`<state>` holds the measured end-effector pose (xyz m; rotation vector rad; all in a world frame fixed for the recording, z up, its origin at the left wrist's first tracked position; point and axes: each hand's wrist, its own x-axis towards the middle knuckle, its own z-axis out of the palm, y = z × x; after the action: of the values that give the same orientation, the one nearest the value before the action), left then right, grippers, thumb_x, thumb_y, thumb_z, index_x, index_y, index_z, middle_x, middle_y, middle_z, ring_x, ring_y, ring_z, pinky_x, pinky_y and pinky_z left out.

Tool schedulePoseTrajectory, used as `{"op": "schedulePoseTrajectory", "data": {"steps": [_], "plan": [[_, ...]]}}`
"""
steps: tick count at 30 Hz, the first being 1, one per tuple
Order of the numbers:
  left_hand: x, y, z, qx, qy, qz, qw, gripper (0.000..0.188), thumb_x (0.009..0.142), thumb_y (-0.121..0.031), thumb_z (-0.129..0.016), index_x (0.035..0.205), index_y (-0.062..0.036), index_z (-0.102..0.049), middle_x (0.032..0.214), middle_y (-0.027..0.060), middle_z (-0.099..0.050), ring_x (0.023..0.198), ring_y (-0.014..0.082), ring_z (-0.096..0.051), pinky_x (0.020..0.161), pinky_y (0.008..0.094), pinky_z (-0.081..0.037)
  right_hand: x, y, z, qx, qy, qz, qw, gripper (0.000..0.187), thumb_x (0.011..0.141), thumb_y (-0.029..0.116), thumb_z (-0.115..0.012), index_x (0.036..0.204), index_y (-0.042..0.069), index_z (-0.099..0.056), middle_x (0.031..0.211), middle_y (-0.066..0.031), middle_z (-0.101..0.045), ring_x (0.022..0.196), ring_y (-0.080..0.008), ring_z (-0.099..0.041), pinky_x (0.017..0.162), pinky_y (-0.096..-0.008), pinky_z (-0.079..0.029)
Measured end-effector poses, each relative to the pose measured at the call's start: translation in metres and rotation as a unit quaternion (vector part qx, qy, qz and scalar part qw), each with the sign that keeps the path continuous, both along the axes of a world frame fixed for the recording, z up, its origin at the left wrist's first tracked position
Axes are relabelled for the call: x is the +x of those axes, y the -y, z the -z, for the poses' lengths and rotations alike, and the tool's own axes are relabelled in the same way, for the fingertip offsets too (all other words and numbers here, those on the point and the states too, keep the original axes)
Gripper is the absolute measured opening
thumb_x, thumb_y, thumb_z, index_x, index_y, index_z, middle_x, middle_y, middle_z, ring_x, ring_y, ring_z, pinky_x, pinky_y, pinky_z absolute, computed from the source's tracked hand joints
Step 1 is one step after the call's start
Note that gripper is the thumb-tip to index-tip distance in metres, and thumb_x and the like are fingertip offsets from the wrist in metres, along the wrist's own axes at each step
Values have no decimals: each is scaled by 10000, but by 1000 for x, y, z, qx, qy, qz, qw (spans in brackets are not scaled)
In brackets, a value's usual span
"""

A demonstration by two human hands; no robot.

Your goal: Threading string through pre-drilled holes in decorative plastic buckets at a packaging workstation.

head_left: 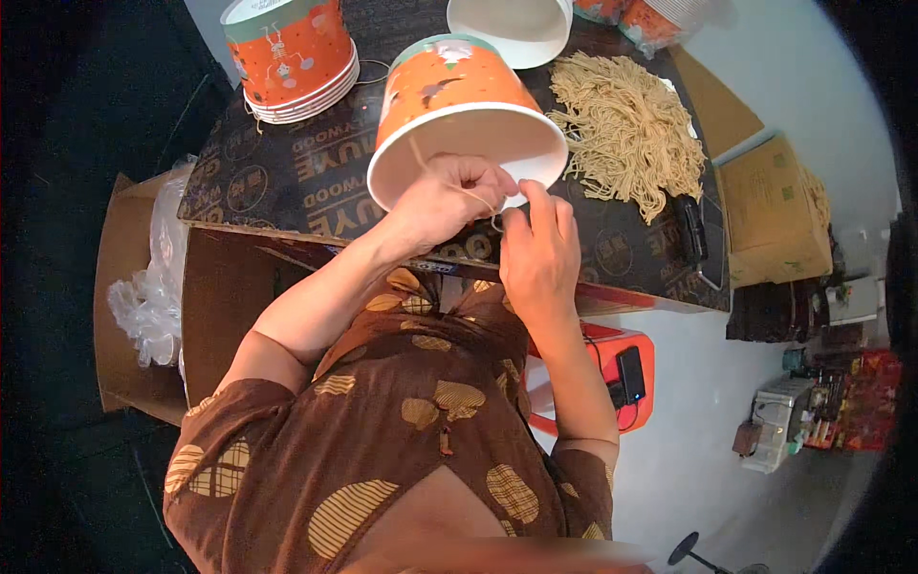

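An orange paper bucket [454,81] with a green band lies tipped on the table, its white mouth facing me. A beige cord [418,153] shows against its white inside and runs down to my fingers. My left hand [445,201] is in front of the mouth, thumb and fingers pinched on the cord. Right beside it, my right hand [541,244] has its thumb and forefinger closed on the cord near the lower rim. The fingertips of both hands meet there, and the cord's end between them is partly hidden.
A stack of similar buckets [292,62] stands at the far left, and a white bucket [512,29] lies behind. Many beige cords [626,129] are heaped on the right, beside a black tool [690,230]. Cartons flank the dark table [268,191]; a red stool [643,359] holds a phone.
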<state>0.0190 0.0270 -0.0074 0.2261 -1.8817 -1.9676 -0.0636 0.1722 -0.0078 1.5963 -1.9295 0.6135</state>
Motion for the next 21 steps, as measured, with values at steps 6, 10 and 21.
{"op": "schedulePoseTrajectory", "data": {"steps": [6,10,21], "plan": [[-4,-9,-5,-68,90,-39,993,232,954,-165,-567,788,-8,-608,706,-23,-569,632,50,-470,576,204,-380,-1,-3,6,-28,186,-54,981,143,729,-26,-632,848,-54,-557,1122,-174,-525,946,-355,-501,830,-419,-440],[-7,-5,5,-124,92,2,988,180,930,-122,-595,795,-4,-607,725,-19,-572,655,51,-485,598,213,-407,-2,-7,8,-69,236,-72,967,99,766,-43,-632,834,-37,-562,1058,-181,-526,957,-360,-506,828,-425,-434],[-5,-8,6,-225,58,-11,973,32,796,-25,-624,792,6,-618,673,100,-600,637,187,-595,595,337,-470,7,-10,1,-76,306,-14,949,47,831,-5,-609,867,-3,-580,838,-174,-574,748,-366,-604,644,-423,-483]]}}
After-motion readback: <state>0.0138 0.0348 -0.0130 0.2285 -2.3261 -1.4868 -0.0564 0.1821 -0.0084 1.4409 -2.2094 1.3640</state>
